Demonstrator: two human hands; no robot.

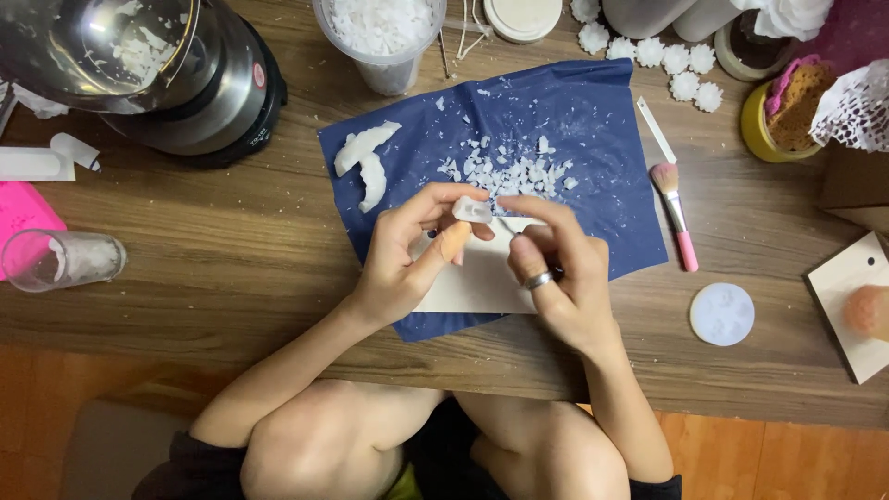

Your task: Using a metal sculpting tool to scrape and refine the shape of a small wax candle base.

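Observation:
My left hand (pixel 407 255) pinches a small white wax piece (pixel 471 209) between thumb and fingers, over a dark blue sheet (pixel 593 139). My right hand (pixel 556 268), with a ring on one finger, grips a thin tool (pixel 507 225) whose tip touches the wax piece. A pile of white shavings (pixel 514 171) lies on the sheet just beyond the hands. Two larger curved white chunks (pixel 366 157) rest at the sheet's left side. A white card (pixel 472 287) lies under the hands.
A metal pot on a black base (pixel 185 83) stands at the back left, a plastic cup of white flakes (pixel 384 37) behind the sheet. A pink brush (pixel 676 213), round white mould (pixel 722 315), small white flowers (pixel 667 60), yellow pot (pixel 787 116) and lying glass (pixel 65 259) surround the sheet.

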